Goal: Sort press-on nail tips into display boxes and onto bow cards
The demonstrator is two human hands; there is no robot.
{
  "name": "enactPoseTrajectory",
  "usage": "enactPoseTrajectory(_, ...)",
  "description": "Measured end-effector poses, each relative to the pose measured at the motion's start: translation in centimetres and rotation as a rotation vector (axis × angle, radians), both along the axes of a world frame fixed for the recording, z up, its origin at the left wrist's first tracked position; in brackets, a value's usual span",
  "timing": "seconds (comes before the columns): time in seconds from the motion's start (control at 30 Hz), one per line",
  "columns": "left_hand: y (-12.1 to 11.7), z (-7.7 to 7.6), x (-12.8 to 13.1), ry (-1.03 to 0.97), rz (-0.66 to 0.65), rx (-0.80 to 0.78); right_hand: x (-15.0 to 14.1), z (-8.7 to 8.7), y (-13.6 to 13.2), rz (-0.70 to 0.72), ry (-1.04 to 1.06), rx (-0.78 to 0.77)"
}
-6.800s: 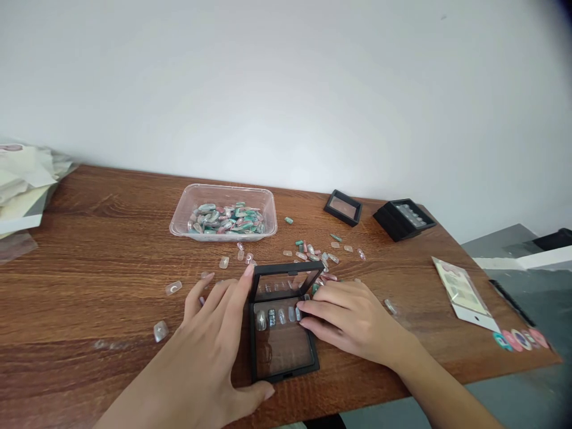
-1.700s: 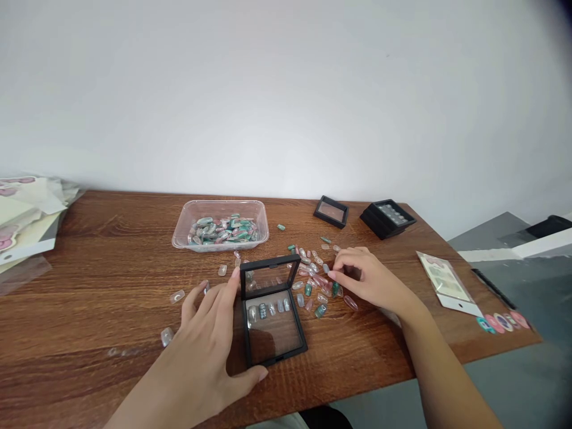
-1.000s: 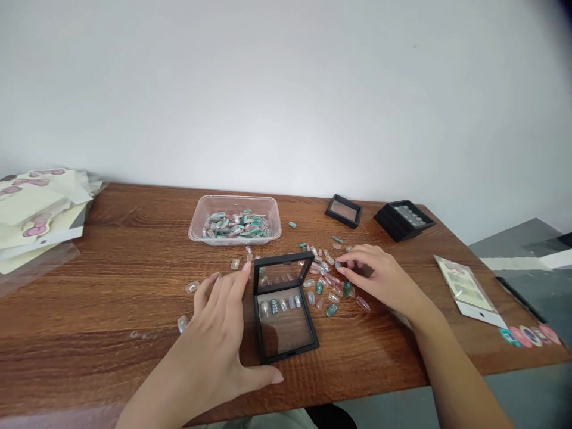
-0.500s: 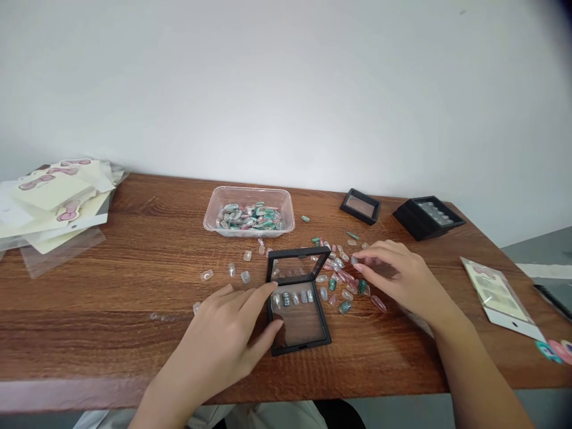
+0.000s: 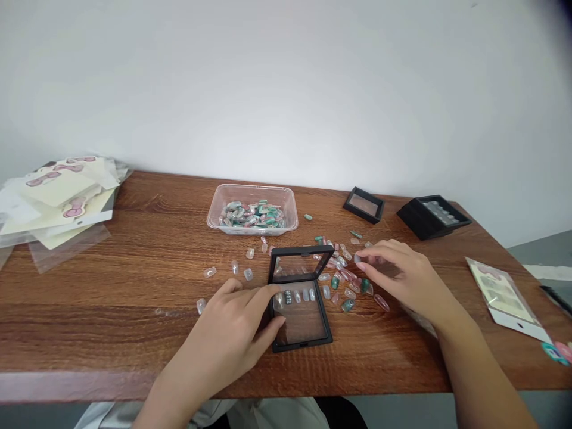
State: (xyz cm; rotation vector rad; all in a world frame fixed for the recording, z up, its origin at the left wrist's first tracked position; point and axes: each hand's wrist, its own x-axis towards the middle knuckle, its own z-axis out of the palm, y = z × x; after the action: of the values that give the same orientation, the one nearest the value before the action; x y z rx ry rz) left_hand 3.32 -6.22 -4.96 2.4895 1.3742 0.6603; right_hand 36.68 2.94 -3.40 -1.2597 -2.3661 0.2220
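Note:
An opened black-framed display case (image 5: 299,326) with clear film panels lies on the table, its lid tilted up at the back. Several press-on nails (image 5: 297,296) sit in a row on its lower panel. My left hand (image 5: 235,333) holds the case's left edge, thumb and forefinger on the frame. To the right of the case, my right hand (image 5: 404,277) pinches a pale greyish press-on nail (image 5: 357,258) between thumb and forefinger. Beneath and beside those fingers spreads a loose pile of pink, green and clear press-on nails (image 5: 346,274).
A clear plastic tub (image 5: 214,208) full of nails stands near the wall. Behind the pile are a small black frame (image 5: 364,205) and stacked black cases (image 5: 413,217). Bagged cards (image 5: 67,190) heap at far left; a packaged card (image 5: 504,292) lies right. Loose nails (image 5: 210,271) dot the left side.
The whole view has shifted slightly. My left hand stays on the case, and my right hand keeps its pinch on the nail at the pile with hardly any movement.

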Motion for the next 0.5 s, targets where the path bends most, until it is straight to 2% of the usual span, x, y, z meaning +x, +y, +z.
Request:
enactPoseTrajectory(0.27,0.16,-0.16,0.08,0.006,-0.001,-0.018,0.08,-0.03,0.04,0.019,-0.003,0.013)
enactPoseTrajectory(0.5,-0.37,0.46,0.13,-0.045,-0.058,-0.181,0.18,-0.11,0.03,0.009,-0.008,0.005)
